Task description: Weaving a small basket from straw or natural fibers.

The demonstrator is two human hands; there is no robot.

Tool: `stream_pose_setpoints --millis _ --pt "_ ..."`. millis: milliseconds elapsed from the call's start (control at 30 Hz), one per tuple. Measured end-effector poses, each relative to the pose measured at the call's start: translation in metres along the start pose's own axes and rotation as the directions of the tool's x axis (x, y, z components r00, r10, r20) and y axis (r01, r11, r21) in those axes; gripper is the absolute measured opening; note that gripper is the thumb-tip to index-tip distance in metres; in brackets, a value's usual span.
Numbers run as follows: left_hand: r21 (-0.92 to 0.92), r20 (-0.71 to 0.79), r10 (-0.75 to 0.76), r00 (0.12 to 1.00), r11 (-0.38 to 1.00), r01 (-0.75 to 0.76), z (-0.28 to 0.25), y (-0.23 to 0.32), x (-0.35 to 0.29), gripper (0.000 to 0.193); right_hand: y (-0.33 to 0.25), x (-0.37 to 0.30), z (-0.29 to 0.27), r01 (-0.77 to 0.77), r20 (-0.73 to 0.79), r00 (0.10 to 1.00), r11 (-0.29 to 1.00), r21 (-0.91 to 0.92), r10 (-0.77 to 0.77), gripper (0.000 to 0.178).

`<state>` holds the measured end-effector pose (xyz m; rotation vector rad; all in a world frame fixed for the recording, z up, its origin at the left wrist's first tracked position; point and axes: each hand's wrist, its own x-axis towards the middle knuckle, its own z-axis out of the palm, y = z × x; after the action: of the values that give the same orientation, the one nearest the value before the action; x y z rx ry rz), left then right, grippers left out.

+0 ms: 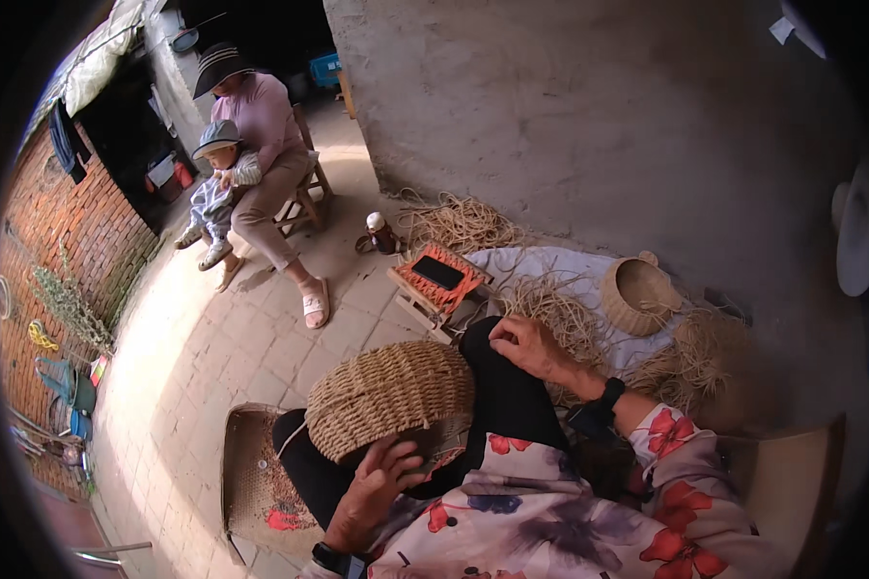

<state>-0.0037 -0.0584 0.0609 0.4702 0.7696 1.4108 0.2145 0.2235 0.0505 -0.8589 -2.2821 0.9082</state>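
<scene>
A woven straw basket (391, 394) lies tipped on its side across my lap, its opening turned toward me. My left hand (377, 482) is at the near rim, its thumb and fingers bent around the edge; part of the grip is hidden. A short cord end sticks out at the basket's left side. My right hand (529, 345) is apart from the basket, above my right knee. Its fingers are curled together in a pinch, and whatever they hold, if anything, is too small to make out.
A small stool (434, 280) with an orange woven seat bears a black phone (438, 272). Loose straw cords (555, 314) and another basket (637, 295) lie on a white cloth. A shallow woven tray (237, 482) is at my left. A seated person (270, 125) holds a child (217, 188).
</scene>
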Motion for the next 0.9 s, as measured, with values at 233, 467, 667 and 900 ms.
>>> stream_pose_setpoints --millis 233,467,667,900 --pt "-0.230 -0.095 0.039 0.995 0.971 -0.060 -0.006 -0.013 0.085 0.045 0.033 -0.029 -0.008 -0.068 -0.109 0.993 0.971 -0.229 0.044 0.058" --pt "-0.049 0.033 -0.120 0.992 0.991 0.122 0.030 0.023 0.146 0.048 0.030 -0.076 -0.052 -0.243 -0.120 0.969 0.927 -0.286 0.217 0.065" --pt "0.300 0.119 -0.232 0.965 0.935 0.188 0.082 0.030 0.220 0.047 0.042 -0.111 -0.114 -0.242 0.140 0.958 0.968 -0.064 0.249 0.065" --pt "0.662 0.142 -0.194 0.971 0.747 0.052 0.168 0.029 0.219 0.040 0.019 -0.160 -0.217 -0.347 -0.322 0.902 0.927 -0.141 0.288 0.035"
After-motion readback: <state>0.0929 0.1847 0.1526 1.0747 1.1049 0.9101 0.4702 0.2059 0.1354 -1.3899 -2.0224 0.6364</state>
